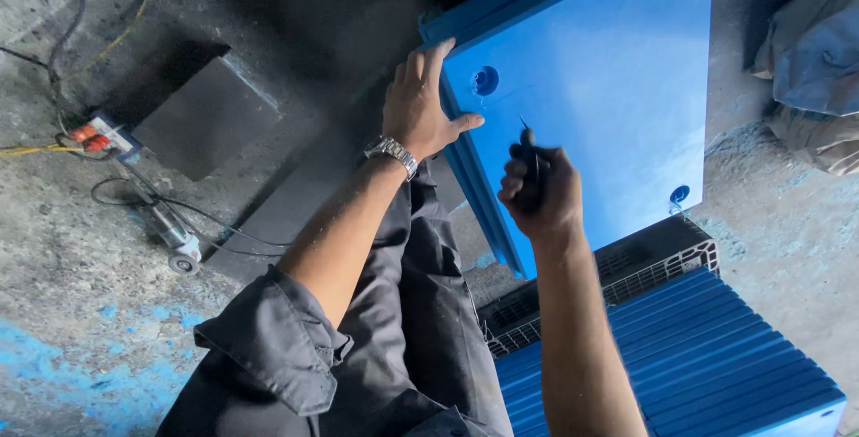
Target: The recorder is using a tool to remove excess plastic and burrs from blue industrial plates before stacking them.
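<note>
Seen from above, the left hand (pixel 419 106), wearing a wristwatch (pixel 391 152), lies spread on the corner of a blue plastic panel (pixel 608 88) with round holes. The right hand (pixel 540 191) has its grip pressed around a small dark blade tool (pixel 530 155) over the panel's lower edge.

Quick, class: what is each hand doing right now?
Left hand: open, resting flat on the blue panel edge.
Right hand: closed around a small dark pointed tool.

Blue panel (pixel 599 97); dark grey trousers (pixel 420 312); silver wristwatch (pixel 391 152).
</note>
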